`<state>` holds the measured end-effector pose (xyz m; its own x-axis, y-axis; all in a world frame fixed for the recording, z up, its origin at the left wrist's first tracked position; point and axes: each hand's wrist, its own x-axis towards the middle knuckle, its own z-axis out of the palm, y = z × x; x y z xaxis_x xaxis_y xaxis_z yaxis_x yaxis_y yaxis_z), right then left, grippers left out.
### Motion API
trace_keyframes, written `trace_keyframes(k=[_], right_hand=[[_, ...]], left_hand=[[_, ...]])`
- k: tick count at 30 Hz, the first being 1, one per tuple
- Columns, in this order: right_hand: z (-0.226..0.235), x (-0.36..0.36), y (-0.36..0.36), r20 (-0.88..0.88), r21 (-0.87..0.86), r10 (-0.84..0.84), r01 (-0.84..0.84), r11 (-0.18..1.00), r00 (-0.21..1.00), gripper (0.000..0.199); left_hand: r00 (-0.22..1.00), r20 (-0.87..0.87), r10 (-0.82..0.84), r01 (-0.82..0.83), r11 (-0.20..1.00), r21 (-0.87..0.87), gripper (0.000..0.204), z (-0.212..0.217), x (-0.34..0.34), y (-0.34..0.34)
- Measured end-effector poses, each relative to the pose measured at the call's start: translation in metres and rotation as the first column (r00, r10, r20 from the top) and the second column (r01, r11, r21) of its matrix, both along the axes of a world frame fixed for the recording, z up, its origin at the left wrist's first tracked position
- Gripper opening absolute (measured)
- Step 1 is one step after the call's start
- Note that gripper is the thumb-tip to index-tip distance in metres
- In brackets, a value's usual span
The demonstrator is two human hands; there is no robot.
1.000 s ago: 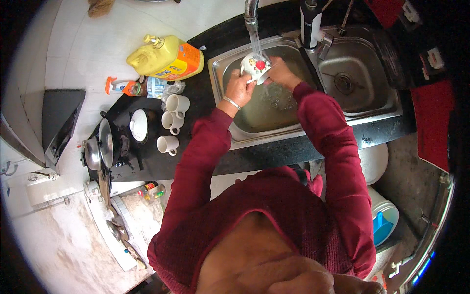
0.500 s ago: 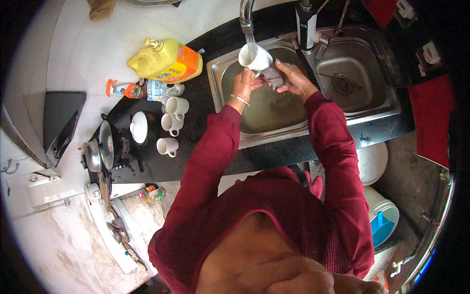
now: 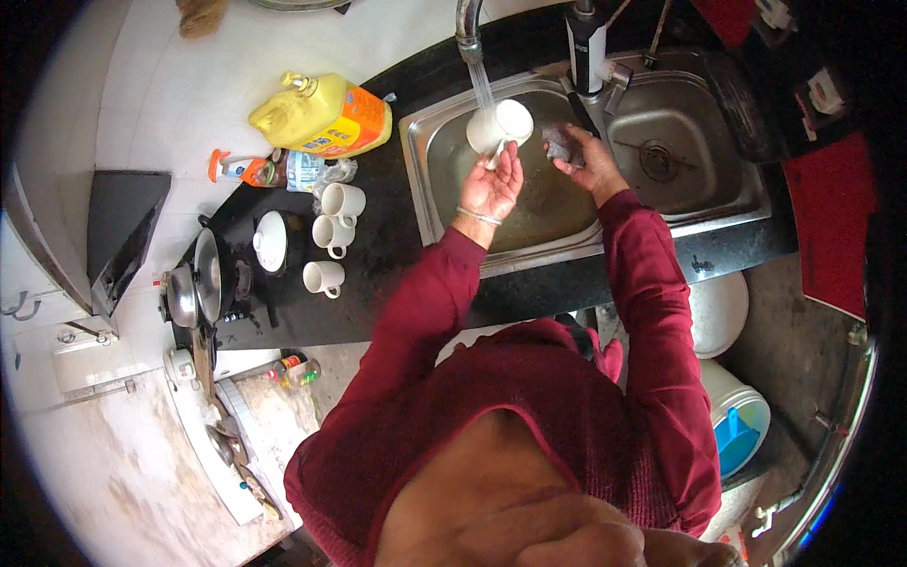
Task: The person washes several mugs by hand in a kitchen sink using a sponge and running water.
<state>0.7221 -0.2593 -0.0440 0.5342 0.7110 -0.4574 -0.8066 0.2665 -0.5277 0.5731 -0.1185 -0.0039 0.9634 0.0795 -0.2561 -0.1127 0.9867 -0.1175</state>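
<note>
One white mug [image 3: 502, 125] tilts crosswise, handle [image 3: 495, 155] apparently toward the left hand [image 3: 492, 189].

Glazed ceramic, steel, smooth plastic and matt cloth
Smooth, glossy, ceramic-looking white on the mug [image 3: 499, 126] at the fingertips of the left hand [image 3: 491, 192]; rough, matt grey on the scrubber [image 3: 564, 146] in the right hand [image 3: 593, 166]; shiny metal on the bracelet [image 3: 480, 215] just below the left hand and on the tap [image 3: 468, 30] above; satin steel on the sink [image 3: 419, 180] beneath both hands; dark, glossy, stone-like countertop [image 3: 392, 236] and smooth yellow plastic jug [image 3: 326, 115] left of the left hand; soft matt cloth sleeve [image 3: 652, 269] below the right hand
</note>
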Motion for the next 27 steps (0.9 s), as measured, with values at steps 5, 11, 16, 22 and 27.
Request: trace_keyframes(k=[5, 11, 16, 22, 27], right_hand=[[0.003, -0.002, 0.003, -0.026, 0.012, -0.001, 0.001, 1.0, 1.0, 0.028], [-0.014, 0.002, 0.012, 0.079, 0.085, 0.087, -0.094, 0.992, 0.993, 0.028], [0.01, -0.009, 0.017, 0.03, 0.089, 0.175, -0.177, 0.98, 0.984, 0.031], [0.007, -0.01, 0.028, 0.048, -0.161, 0.125, -0.116, 0.98, 0.991, 0.031], [0.018, -0.024, 0.046, 0.056, -0.159, 0.061, -0.051, 0.986, 0.997, 0.03]], left_hand=[[0.997, 0.081, 0.008, 0.006, 0.986, -0.168, 0.031, -0.016, -0.018, -0.016], [0.991, 0.133, -0.004, 0.006, 1.0, -0.018, 0.027, -0.003, -0.047, -0.007], [0.99, -0.1, 0.101, 0.001, 0.698, 0.716, 0.039, 0.013, -0.1, 0.027], [0.821, -0.315, 0.476, 0.294, 0.12, 0.948, 0.04, 0.014, -0.201, 0.066], [0.648, -0.37, 0.666, 0.394, 0.123, 0.911, 0.035, 0.0, -0.271, 0.081]])
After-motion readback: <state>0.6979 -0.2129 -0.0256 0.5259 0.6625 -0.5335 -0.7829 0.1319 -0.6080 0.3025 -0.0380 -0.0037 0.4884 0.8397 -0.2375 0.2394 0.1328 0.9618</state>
